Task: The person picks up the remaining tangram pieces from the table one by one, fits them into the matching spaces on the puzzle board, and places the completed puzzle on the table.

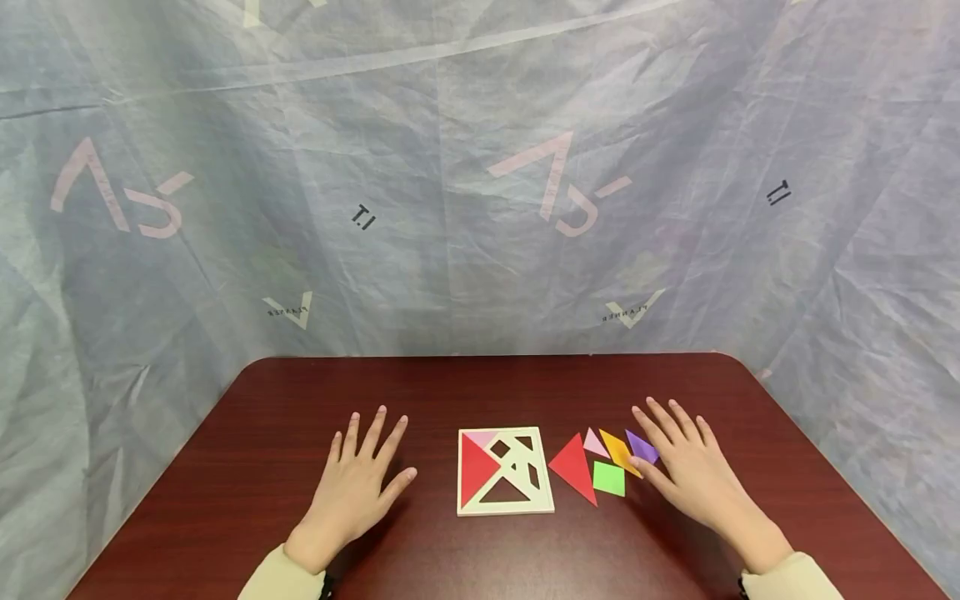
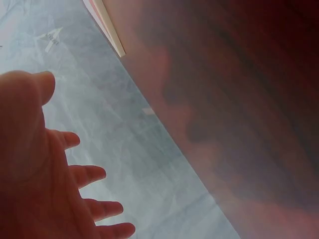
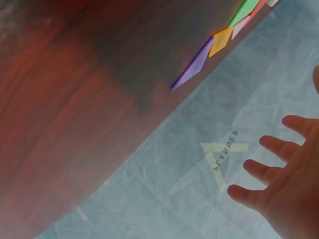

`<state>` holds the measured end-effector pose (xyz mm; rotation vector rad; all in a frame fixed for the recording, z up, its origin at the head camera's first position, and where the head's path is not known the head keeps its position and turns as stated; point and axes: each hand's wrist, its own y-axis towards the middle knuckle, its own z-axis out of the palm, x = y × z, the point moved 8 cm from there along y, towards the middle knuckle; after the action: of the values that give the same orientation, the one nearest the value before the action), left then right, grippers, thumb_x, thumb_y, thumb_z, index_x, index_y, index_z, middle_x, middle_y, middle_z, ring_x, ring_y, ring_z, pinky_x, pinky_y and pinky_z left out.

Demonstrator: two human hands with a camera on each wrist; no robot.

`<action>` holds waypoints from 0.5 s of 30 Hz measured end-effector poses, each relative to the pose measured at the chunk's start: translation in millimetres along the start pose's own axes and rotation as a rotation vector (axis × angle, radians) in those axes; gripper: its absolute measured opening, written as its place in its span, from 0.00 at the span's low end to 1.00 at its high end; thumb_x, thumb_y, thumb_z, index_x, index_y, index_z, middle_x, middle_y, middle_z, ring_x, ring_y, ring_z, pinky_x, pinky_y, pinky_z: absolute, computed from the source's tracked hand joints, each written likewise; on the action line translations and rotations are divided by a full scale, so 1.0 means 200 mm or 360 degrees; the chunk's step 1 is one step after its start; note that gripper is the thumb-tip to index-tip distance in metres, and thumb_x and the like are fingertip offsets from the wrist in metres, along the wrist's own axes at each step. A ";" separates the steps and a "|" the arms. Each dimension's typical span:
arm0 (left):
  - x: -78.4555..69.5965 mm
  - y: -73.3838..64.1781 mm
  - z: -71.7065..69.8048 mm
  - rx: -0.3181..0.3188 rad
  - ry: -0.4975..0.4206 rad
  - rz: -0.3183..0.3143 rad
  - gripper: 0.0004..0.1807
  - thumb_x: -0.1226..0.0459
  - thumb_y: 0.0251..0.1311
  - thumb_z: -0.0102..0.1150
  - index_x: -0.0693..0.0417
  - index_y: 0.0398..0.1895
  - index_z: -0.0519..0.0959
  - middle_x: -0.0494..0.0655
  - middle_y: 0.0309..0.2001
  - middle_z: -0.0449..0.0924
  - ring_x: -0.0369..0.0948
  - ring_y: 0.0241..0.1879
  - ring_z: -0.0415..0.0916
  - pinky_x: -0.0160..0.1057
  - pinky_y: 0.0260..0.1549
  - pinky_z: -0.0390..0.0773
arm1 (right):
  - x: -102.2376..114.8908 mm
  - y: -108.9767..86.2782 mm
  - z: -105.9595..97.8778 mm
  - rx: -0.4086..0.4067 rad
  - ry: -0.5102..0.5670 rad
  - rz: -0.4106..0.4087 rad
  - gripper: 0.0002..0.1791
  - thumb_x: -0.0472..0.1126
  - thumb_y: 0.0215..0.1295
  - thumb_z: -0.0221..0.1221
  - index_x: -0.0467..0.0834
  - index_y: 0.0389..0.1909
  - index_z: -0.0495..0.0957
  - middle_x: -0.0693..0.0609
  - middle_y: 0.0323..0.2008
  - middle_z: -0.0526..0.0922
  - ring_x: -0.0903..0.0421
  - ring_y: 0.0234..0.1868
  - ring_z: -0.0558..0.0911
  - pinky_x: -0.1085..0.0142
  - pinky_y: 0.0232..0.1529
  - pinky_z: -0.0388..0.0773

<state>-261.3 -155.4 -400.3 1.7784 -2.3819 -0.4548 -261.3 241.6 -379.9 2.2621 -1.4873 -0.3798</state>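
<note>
In the head view a cream tangram board (image 1: 543, 505) lies mid-table, holding a red triangle (image 1: 476, 468) and a pink piece (image 1: 480, 437) in its left part; its other cutouts show dark table. Right of it lie loose pieces: a large red triangle (image 1: 577, 471), a small pink triangle (image 1: 594, 443), an orange parallelogram (image 1: 617, 450), a green square (image 1: 609, 478) and a purple triangle (image 3: 194, 67). My left hand (image 1: 352, 483) hovers left of the board, fingers spread, holding nothing. My right hand (image 1: 697, 475), also spread, hovers beside the purple and orange pieces, its thumb overlapping them in view.
The dark red-brown table (image 1: 420, 558) has rounded far corners. A grey printed cloth (image 1: 450, 250) hangs behind it and along both sides.
</note>
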 end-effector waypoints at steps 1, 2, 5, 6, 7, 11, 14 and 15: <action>-0.01 0.00 0.00 -0.0002 -0.0001 0.0011 0.37 0.40 0.59 0.45 0.38 0.70 0.51 0.51 0.71 0.48 0.60 0.69 0.43 0.62 0.60 0.52 | 0.01 0.01 0.00 0.0004 0.0002 -0.0013 0.37 0.56 0.56 0.58 0.46 0.65 0.62 0.42 0.64 0.62 0.40 0.65 0.58 0.40 0.58 0.53; -0.02 0.01 0.01 0.0003 0.0005 0.0020 0.37 0.40 0.59 0.44 0.38 0.70 0.51 0.51 0.71 0.48 0.60 0.69 0.44 0.62 0.60 0.52 | 0.01 0.02 0.01 0.0006 0.0003 -0.0027 0.37 0.56 0.55 0.59 0.45 0.64 0.63 0.42 0.64 0.63 0.40 0.65 0.58 0.41 0.58 0.53; -0.04 0.02 0.03 0.0018 0.0020 0.0053 0.37 0.40 0.59 0.44 0.39 0.70 0.53 0.51 0.71 0.51 0.60 0.69 0.45 0.61 0.60 0.53 | 0.03 0.04 0.03 0.0018 0.0038 -0.0055 0.37 0.54 0.55 0.59 0.44 0.64 0.63 0.43 0.64 0.63 0.40 0.64 0.59 0.41 0.57 0.54; -0.05 0.02 0.03 0.0026 0.0024 0.0063 0.37 0.39 0.59 0.44 0.40 0.70 0.54 0.51 0.70 0.51 0.60 0.69 0.46 0.61 0.60 0.53 | 0.03 0.04 0.03 0.0020 0.0049 -0.0064 0.36 0.54 0.55 0.60 0.44 0.64 0.64 0.43 0.64 0.63 0.40 0.64 0.59 0.41 0.57 0.55; -0.06 0.03 0.04 0.0031 0.0021 0.0072 0.36 0.40 0.59 0.44 0.40 0.70 0.54 0.51 0.70 0.52 0.60 0.68 0.46 0.61 0.60 0.53 | 0.04 0.05 0.04 0.0020 0.0055 -0.0075 0.36 0.54 0.55 0.60 0.44 0.63 0.64 0.43 0.64 0.63 0.40 0.64 0.60 0.42 0.57 0.55; -0.08 0.04 0.06 0.0046 0.0018 0.0105 0.36 0.40 0.60 0.44 0.41 0.69 0.56 0.51 0.70 0.52 0.60 0.68 0.48 0.61 0.60 0.54 | 0.07 0.06 0.07 0.0018 0.0076 -0.0119 0.35 0.53 0.55 0.60 0.43 0.62 0.65 0.44 0.63 0.65 0.41 0.63 0.61 0.42 0.57 0.57; -0.11 0.05 0.08 0.0060 0.0012 0.0132 0.35 0.41 0.60 0.44 0.42 0.69 0.57 0.51 0.70 0.53 0.59 0.68 0.49 0.60 0.61 0.54 | 0.09 0.08 0.09 0.0034 0.0069 -0.0148 0.34 0.52 0.56 0.60 0.43 0.61 0.67 0.44 0.62 0.67 0.41 0.63 0.63 0.43 0.58 0.58; -0.12 0.06 0.08 0.0063 0.0009 0.0144 0.34 0.41 0.61 0.44 0.42 0.68 0.57 0.52 0.69 0.54 0.59 0.68 0.49 0.60 0.61 0.54 | 0.09 0.08 0.09 0.0044 0.0062 -0.0153 0.33 0.52 0.56 0.60 0.43 0.61 0.67 0.44 0.62 0.67 0.41 0.63 0.64 0.43 0.58 0.58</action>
<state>-269.1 -127.2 -409.9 1.6768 -2.4718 -0.3932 -275.0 215.4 -389.2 2.3549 -1.3766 -0.3435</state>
